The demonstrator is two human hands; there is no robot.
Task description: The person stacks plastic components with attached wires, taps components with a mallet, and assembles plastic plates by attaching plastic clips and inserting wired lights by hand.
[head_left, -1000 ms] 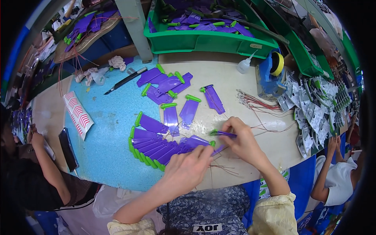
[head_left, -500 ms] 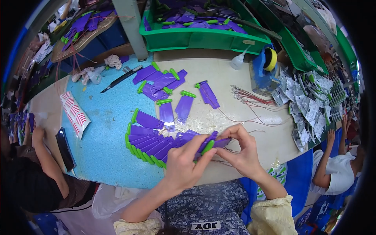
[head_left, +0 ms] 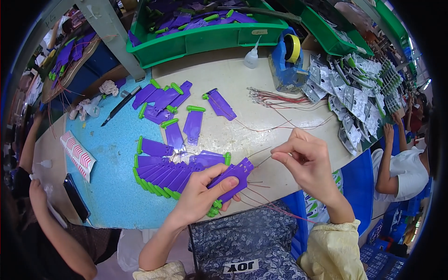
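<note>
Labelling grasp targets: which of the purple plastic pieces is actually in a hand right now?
The purple piece at the near table edge, gripped by the left hand. It alone is lifted; the others lie flat on the table, fanned or scattered.

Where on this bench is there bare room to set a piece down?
Bare beige top lies between the loose purple piece and the red wire bundle. Blue mat is bare left of the fanned purple row. Crowded: right edge, piled grey parts.
</note>
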